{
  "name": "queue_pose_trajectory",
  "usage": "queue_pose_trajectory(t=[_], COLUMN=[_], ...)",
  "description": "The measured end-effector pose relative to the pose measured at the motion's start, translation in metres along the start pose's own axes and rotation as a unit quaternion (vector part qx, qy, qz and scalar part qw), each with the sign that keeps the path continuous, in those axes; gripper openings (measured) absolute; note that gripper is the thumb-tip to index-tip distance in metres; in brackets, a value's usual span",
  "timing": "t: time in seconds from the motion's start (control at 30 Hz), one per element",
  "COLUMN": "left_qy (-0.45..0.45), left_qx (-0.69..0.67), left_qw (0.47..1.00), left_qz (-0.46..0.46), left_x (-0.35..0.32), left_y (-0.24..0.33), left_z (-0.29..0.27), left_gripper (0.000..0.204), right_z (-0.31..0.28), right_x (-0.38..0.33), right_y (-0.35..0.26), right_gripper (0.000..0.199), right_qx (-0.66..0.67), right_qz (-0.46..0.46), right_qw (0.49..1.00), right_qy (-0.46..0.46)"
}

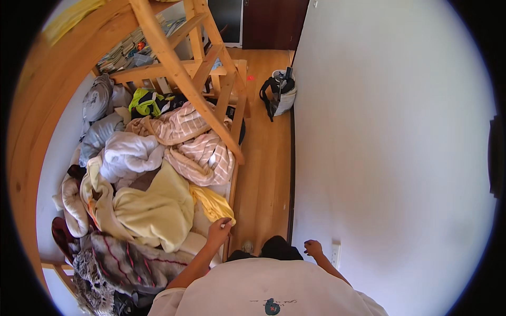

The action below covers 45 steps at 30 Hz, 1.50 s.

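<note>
At the bed's right edge my left hand [219, 231] is closed on the corner of a thin yellow cloth [211, 204], which stretches back over the mattress. Just left of this cloth lies a rumpled pale-yellow blanket [158, 205]. My right hand [313, 248] hangs at my right side near the white wall, its fingers loosely curled and a little apart, with nothing visible in them.
A wooden bunk bed with a ladder [195, 84] fills the left. Piled on it are a pink striped quilt [203, 158], a white fluffy blanket [129, 155] and a grey patterned blanket [132, 263]. A bag [282, 97] stands on the narrow wooden floor [263, 174] by the wall [390, 147].
</note>
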State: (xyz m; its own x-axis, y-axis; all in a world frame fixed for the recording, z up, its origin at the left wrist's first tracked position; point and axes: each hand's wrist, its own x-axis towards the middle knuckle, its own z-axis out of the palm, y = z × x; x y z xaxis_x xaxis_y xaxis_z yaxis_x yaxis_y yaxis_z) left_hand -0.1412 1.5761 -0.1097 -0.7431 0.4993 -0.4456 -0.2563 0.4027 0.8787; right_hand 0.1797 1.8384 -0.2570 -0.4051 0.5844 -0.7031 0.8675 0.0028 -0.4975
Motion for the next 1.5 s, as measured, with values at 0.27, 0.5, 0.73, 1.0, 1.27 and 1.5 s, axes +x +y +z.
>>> queue_pose_trajectory(t=[0.27, 0.5, 0.73, 1.0, 1.27, 1.5], left_qy=[0.058, 0.107, 0.063, 0.104, 0.116, 0.161], left_qx=[0.091, 0.048, 0.041, 0.147, 0.101, 0.051], left_qw=[0.992, 0.992, 0.997, 0.969, 0.977, 0.980], left_qz=[0.063, 0.047, 0.001, 0.168, 0.151, 0.106], left_x=[0.198, 0.324, 0.448, 0.641, 0.737, 0.803], left_y=[0.083, 0.132, 0.197, 0.311, 0.418, 0.427], left_z=[0.025, 0.033, 0.052, 0.067, 0.047, 0.033], left_gripper=[0.021, 0.038, 0.032, 0.032, 0.032, 0.033], right_z=[-0.066, -0.152, -0.220, -0.272, -0.301, -0.316], right_x=[0.166, 0.333, 0.438, 0.546, 0.642, 0.769], right_y=[-0.119, -0.269, -0.429, -0.453, -0.586, -0.732], right_gripper=[0.025, 0.024, 0.026, 0.024, 0.016, 0.015], right_qx=[-0.060, -0.109, -0.032, -0.154, -0.010, -0.125], right_qz=[-0.006, -0.088, -0.119, -0.106, 0.072, -0.006], right_qw=[0.998, 0.990, 0.992, 0.978, 0.991, 0.976], right_qy=[-0.010, -0.029, -0.029, -0.098, -0.109, -0.178])
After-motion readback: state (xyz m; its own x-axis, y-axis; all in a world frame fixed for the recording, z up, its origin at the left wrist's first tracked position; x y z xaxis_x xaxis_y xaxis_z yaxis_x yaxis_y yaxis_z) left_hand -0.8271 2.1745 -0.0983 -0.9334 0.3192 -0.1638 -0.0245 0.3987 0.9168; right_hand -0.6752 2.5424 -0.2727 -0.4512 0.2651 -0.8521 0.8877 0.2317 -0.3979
